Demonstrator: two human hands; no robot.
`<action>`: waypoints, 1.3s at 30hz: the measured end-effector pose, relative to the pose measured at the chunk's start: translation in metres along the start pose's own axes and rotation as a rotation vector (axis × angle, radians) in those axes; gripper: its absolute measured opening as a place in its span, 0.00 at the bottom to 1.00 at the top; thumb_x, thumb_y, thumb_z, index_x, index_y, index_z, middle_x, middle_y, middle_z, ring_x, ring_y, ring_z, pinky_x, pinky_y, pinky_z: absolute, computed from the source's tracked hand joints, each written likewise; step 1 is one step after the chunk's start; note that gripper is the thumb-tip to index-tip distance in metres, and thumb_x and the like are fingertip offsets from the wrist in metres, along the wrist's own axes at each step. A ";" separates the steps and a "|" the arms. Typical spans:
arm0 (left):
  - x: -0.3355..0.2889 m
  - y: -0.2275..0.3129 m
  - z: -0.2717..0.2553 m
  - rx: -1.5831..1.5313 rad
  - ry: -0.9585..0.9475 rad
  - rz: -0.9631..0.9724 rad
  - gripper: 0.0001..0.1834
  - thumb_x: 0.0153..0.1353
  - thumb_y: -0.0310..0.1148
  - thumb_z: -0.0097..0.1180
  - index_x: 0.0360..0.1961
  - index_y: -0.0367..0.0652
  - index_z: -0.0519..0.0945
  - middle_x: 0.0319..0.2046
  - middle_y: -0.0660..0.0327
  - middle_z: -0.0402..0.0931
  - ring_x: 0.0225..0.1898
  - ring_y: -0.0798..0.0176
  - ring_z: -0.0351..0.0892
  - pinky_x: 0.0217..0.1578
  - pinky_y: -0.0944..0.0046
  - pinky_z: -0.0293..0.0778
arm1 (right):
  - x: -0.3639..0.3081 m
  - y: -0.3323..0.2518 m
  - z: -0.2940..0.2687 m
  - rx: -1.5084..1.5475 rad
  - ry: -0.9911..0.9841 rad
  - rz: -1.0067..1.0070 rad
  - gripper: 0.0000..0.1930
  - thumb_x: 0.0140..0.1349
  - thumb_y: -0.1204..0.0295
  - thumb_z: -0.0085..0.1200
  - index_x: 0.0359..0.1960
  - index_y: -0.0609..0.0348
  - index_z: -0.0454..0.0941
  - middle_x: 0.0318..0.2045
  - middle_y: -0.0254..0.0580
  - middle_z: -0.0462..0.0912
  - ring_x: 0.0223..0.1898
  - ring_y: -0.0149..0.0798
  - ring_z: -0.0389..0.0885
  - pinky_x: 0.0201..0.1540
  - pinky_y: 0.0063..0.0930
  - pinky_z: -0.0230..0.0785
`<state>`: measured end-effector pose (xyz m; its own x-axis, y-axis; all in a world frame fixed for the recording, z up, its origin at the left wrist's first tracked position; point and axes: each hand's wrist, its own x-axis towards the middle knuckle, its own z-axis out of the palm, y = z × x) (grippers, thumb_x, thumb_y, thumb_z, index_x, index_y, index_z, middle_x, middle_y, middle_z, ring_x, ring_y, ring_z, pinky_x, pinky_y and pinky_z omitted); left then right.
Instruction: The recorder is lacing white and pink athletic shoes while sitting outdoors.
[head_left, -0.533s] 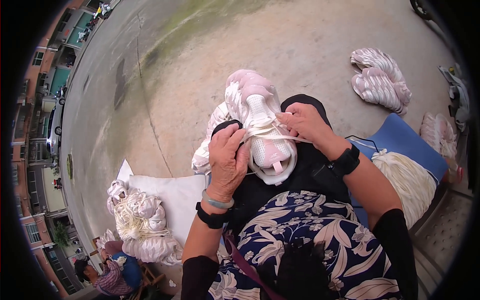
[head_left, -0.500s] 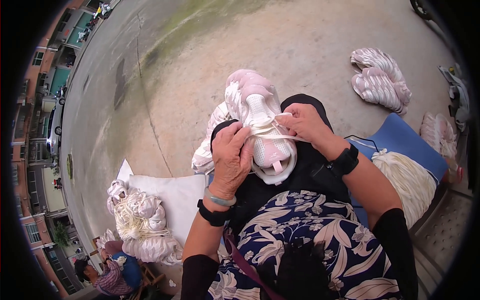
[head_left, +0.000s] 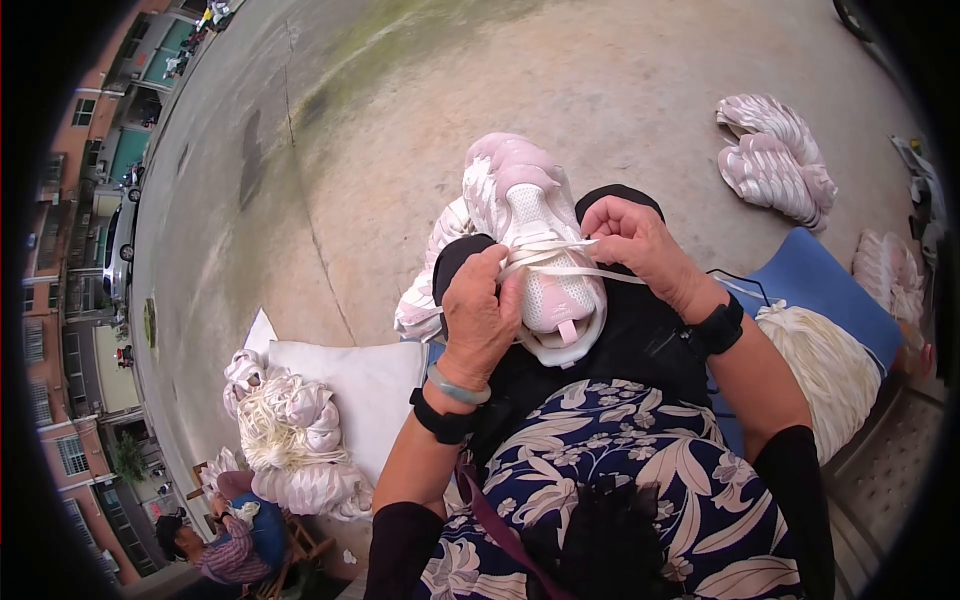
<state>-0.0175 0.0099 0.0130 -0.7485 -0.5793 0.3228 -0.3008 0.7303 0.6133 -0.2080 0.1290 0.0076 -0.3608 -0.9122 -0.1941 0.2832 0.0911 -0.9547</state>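
A pink and white shoe upper (head_left: 557, 305) lies across my lap, its heel end and pull tab toward me. White shoelace (head_left: 555, 256) crosses its middle in loose strands. At the left edge of the upper my left hand (head_left: 482, 312) is closed, thumb and forefinger pinching the lace. My right hand (head_left: 638, 243), a little higher on the right, pinches the lace between thumb and fingertips, and a strand runs beneath it. A stack of nested pink and white uppers (head_left: 503, 160) sits just beyond the upper, against my knees.
White laces (head_left: 825, 375) lie in a bundle on a blue cloth (head_left: 835, 295) at my right. Stacked uppers (head_left: 778, 165) rest on the concrete, far right. At left, a white sheet (head_left: 350, 385) lies beside a heap of uppers and laces (head_left: 285, 420). A seated person (head_left: 225, 550) is lower left.
My right hand has lifted slightly and turned, its fingers more curled on the lace. My left hand keeps its grip beside the upper. The whole view has shifted slightly.
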 end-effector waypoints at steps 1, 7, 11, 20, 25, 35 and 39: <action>0.001 0.001 0.000 -0.023 -0.010 -0.029 0.12 0.55 0.27 0.58 0.40 0.37 0.75 0.28 0.54 0.74 0.28 0.55 0.74 0.30 0.61 0.70 | 0.004 0.003 -0.003 -0.172 -0.003 -0.028 0.05 0.53 0.75 0.54 0.30 0.61 0.74 0.22 0.26 0.73 0.25 0.20 0.68 0.28 0.16 0.62; 0.006 0.003 -0.002 -0.042 -0.004 -0.074 0.08 0.54 0.28 0.60 0.32 0.37 0.74 0.22 0.57 0.71 0.21 0.62 0.69 0.25 0.65 0.68 | 0.013 0.001 0.010 -0.503 0.031 -0.035 0.10 0.51 0.67 0.59 0.22 0.62 0.77 0.15 0.35 0.72 0.19 0.26 0.68 0.23 0.24 0.62; 0.008 0.008 -0.007 0.029 -0.030 -0.039 0.08 0.53 0.29 0.61 0.27 0.37 0.74 0.21 0.55 0.71 0.21 0.57 0.72 0.24 0.62 0.68 | 0.015 0.009 0.013 -0.503 0.040 -0.118 0.12 0.54 0.66 0.59 0.22 0.63 0.77 0.16 0.34 0.73 0.21 0.26 0.69 0.24 0.23 0.62; 0.003 0.006 -0.012 -0.152 -0.067 -0.169 0.06 0.51 0.26 0.59 0.25 0.38 0.73 0.21 0.56 0.72 0.22 0.56 0.72 0.25 0.63 0.68 | 0.015 0.010 0.014 -0.564 0.008 -0.094 0.10 0.58 0.68 0.56 0.26 0.63 0.76 0.19 0.28 0.72 0.24 0.21 0.66 0.25 0.19 0.60; -0.001 0.007 -0.019 -0.195 -0.033 -0.101 0.04 0.55 0.22 0.57 0.25 0.36 0.75 0.16 0.65 0.70 0.19 0.75 0.65 0.20 0.72 0.63 | 0.015 0.009 0.015 -0.556 -0.031 -0.071 0.09 0.59 0.68 0.54 0.28 0.63 0.76 0.20 0.27 0.72 0.24 0.21 0.66 0.26 0.18 0.60; -0.011 0.007 -0.024 -0.214 -0.107 -0.156 0.04 0.54 0.21 0.56 0.25 0.37 0.74 0.18 0.57 0.71 0.17 0.63 0.70 0.20 0.66 0.66 | 0.006 0.006 0.016 -0.342 -0.023 -0.038 0.07 0.58 0.70 0.55 0.29 0.61 0.77 0.22 0.25 0.74 0.26 0.18 0.68 0.27 0.15 0.61; -0.012 0.007 -0.023 -0.225 -0.133 -0.154 0.04 0.54 0.22 0.56 0.25 0.37 0.74 0.17 0.57 0.71 0.17 0.64 0.70 0.20 0.66 0.66 | 0.007 0.008 0.017 -0.331 -0.009 -0.040 0.06 0.57 0.72 0.55 0.29 0.62 0.78 0.21 0.25 0.73 0.25 0.18 0.67 0.26 0.14 0.60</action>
<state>0.0029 0.0138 0.0301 -0.7799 -0.6133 0.1253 -0.2889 0.5303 0.7970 -0.1931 0.1162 0.0023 -0.3576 -0.9210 -0.1544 -0.0353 0.1785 -0.9833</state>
